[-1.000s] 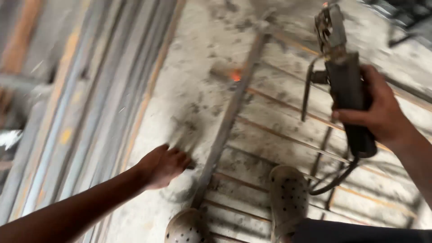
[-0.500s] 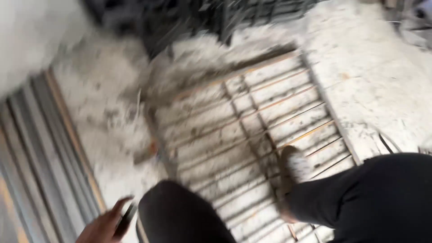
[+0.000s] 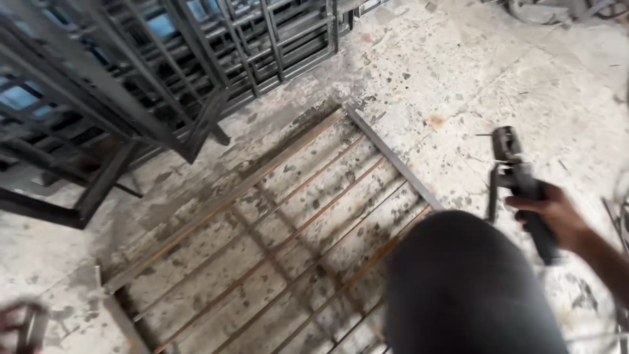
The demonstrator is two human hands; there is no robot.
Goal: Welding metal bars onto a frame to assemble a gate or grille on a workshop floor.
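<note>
Two hands are in shot, one sharp, one barely there. Over at the right edge of the frame, the right hand [image 3: 555,213] has its fingers [image 3: 527,202] wrapped tight around the dark body of an angle grinder [image 3: 521,187], and the tool's head points up the frame, held clear above the concrete floor [image 3: 458,72]. A thin dark bar hangs off the grinder's left side, just beside the grip.

Down in the bottom left corner, the left hand [image 3: 16,324] is a blur at the frame edge. There seems to be something dark and slim against it, but I cannot tell what it is, nor whether the fingers are closed on it or loose.

Centre frame, flat on the floor, lies a rusty steel grille [image 3: 275,223]: a rectangular frame with long thin bars running diagonally from lower left to upper right, crossed by a couple of darker bars. Its far corner sits just above the middle of the picture.

Blocking the lower right part of that grille is the person's own knee [image 3: 465,288], in dark cloth, big and soft-focused, hiding the grille's near right side.

Upper left of the frame: a stack of dark welded metal frames [image 3: 164,59], standing tilted, their square tubes and bars overlapping, with patches of blue showing through the gaps. They stand just beyond the grille's upper edge, near but apart from it.

The floor itself is pale, speckled and stained, with an orange rust spot [image 3: 436,120] above the grinder.
</note>
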